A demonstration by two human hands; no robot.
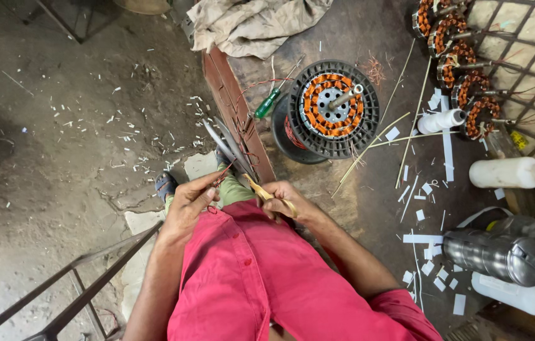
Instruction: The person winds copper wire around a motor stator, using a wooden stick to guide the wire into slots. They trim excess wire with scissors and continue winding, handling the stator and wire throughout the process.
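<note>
My right hand (285, 201) grips the yellow handles of a pair of scissors (233, 150), whose long grey blades stand apart and point up and left. My left hand (190, 203) pinches thin reddish copper wire (224, 173) just below the blades. Both hands are in front of my red shirt, at the edge of the dark workbench (356, 208). On the bench beyond the blades stands a round motor stator with orange copper windings (332, 107) resting on a black wire spool.
A green-handled screwdriver (266, 104) lies left of the stator. A row of wound stators (460, 66) sits at the back right, with white bottles (509, 172), a metal flask (498, 256), thin sticks and white paper strips. A crumpled cloth (252, 25) lies at the top. A metal frame (84, 284) is at lower left.
</note>
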